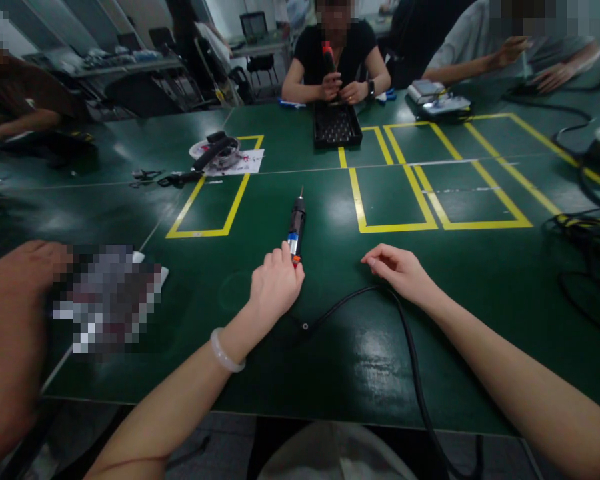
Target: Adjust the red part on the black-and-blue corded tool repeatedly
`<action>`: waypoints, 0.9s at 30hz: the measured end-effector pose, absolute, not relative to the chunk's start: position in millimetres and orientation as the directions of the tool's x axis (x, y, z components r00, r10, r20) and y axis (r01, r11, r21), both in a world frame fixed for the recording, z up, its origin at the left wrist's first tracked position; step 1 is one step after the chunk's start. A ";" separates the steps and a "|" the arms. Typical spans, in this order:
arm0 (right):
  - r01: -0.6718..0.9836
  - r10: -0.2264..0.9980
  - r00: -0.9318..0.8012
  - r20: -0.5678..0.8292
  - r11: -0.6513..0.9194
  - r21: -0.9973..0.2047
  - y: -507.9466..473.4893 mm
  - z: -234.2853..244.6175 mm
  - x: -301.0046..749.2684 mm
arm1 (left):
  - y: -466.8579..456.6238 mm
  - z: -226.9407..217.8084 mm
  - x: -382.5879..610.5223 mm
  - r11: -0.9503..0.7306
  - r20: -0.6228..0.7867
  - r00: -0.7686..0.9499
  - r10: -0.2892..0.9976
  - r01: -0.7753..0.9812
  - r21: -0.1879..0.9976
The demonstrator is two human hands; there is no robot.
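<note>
An electric screwdriver (296,223) lies near the middle of the green table, its thin bit pointing away from me. My left hand (279,277) is closed around its red rear end, and a pale bangle circles that wrist. Over to the right, my right hand (393,262) rests low at the tabletop with fingers curled together and nothing visible in them. Just below it runs a black cable (411,333), whose loose plug end (305,326) lies on the table below my left hand. The cable drops over the near edge.
Yellow tape outlines (395,229) mark the green table (330,380). A black tray of small parts (337,127) stands before a person opposite. A tape-like roll with a black handle (217,152) sits left of centre. Coiled cables (593,247) lie right; another person's arm (13,333) reaches in left.
</note>
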State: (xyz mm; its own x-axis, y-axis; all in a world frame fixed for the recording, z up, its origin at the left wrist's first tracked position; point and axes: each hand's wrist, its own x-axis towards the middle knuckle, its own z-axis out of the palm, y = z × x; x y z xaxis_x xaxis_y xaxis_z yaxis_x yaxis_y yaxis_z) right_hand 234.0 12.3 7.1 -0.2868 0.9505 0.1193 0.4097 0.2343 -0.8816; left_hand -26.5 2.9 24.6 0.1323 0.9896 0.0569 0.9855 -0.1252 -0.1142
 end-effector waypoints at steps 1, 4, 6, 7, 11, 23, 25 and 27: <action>0.435 0.940 -0.311 0.141 0.272 -0.858 10.0 8.2 231.2 | -0.2 24.9 -17.2 -0.150 0.053 0.156 0.986 0.983 -0.110; 0.468 0.900 -0.394 0.189 0.373 -0.801 3.5 8.9 222.8 | -7.1 26.1 7.8 -0.212 0.041 0.216 0.976 0.973 -0.088; 0.447 0.870 -0.446 0.210 0.419 -0.790 0.5 6.7 218.1 | -9.7 27.0 21.4 -0.237 0.025 0.239 0.971 0.969 -0.072; 0.436 0.857 -0.469 0.212 0.434 -0.789 -0.4 4.9 216.2 | -10.5 27.4 27.1 -0.247 0.015 0.248 0.969 0.967 -0.066; 0.415 0.825 -0.512 0.238 0.480 -0.773 0.1 -4.5 211.6 | -11.4 28.4 40.9 -0.290 -0.017 0.289 0.957 0.956 -0.052; 0.200 0.905 -0.425 -0.016 0.076 -0.977 9.4 -14.6 207.6 | -11.1 27.2 17.4 -0.394 -0.034 0.397 0.917 0.916 0.074; 0.150 0.899 -0.429 -0.087 -0.023 -0.988 11.2 -15.3 208.3 | -10.9 25.4 12.2 -0.416 -0.036 0.421 0.906 0.904 0.103; 0.122 0.895 -0.431 -0.116 -0.070 -0.990 12.4 -14.9 208.8 | -11.1 23.3 9.6 -0.417 -0.030 0.423 0.905 0.901 0.121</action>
